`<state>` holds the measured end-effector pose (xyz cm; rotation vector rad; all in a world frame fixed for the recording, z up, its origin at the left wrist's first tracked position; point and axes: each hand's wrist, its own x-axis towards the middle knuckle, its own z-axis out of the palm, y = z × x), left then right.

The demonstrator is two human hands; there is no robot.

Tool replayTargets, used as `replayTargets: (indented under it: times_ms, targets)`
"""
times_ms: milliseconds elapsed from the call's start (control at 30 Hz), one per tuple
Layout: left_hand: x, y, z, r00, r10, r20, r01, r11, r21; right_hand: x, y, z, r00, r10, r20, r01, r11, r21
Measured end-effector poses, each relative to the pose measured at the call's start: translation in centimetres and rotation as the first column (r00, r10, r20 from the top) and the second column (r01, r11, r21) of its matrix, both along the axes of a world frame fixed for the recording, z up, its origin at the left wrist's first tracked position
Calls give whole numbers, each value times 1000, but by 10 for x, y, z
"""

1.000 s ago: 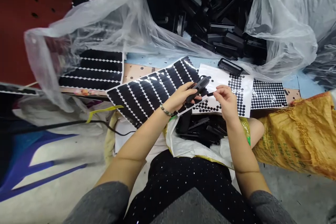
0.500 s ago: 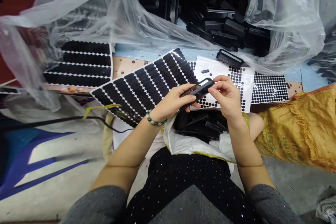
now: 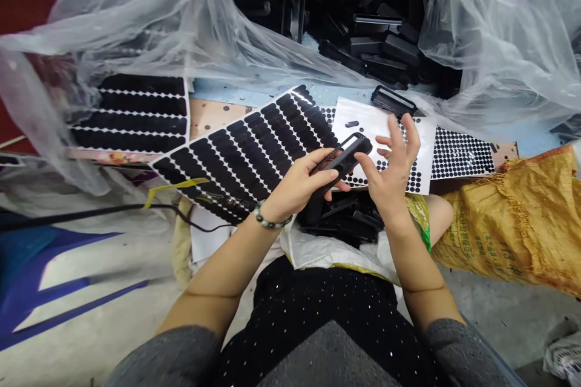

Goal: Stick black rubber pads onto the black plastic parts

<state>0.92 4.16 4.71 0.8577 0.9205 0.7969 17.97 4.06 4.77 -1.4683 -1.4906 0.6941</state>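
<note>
My left hand (image 3: 302, 184) is wrapped round a long black plastic part (image 3: 349, 154) with a pale strip along its inside. Fingers spread, my right hand (image 3: 390, 163) is beside the part's far end; its thumb is at or very near that end, and I cannot tell whether it touches. Under and behind both hands lie a sheet of black oblong stickers (image 3: 254, 151) and a white sheet with small black round dots (image 3: 358, 110). A similar black part (image 3: 393, 101) rests at the back of the white sheet. One loose black oblong piece (image 3: 351, 124) lies on that sheet.
Black plastic parts (image 3: 376, 36) are heaped at the back between clear plastic sheeting (image 3: 494, 42). An open white bag (image 3: 308, 248) on my lap holds more black parts. A yellow woven sack (image 3: 521, 224) stands at right. A black cable (image 3: 113, 210) runs in from the left.
My right hand's fingers have opened and lifted off the end of the black part. My left hand keeps its hold, with the part in nearly the same place.
</note>
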Motion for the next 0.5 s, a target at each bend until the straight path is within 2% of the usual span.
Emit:
replayTargets:
  times_ms: [67,167,267,400,500]
  targets:
    - [-1,-1,-1,1000,-1,22,1,1000,-12,3,1,-3,989,68,-130,-74,996,-39]
    - [-2,-3,-4,999,-42,33,41,999,2,6,4,-10,932,160,-325,-192,979,-70]
    - [2,-8,-13,998,-70,-11,70,996,54,5,5,-16,898,120,-424,-169,983,-79]
    - [10,-35,-29,996,-56,-74,67,986,154,9,-5,-24,901,44,-432,-97,990,-102]
    - [-6,-66,-40,993,-81,-84,98,969,226,27,-19,-29,940,28,-341,-65,993,-97]
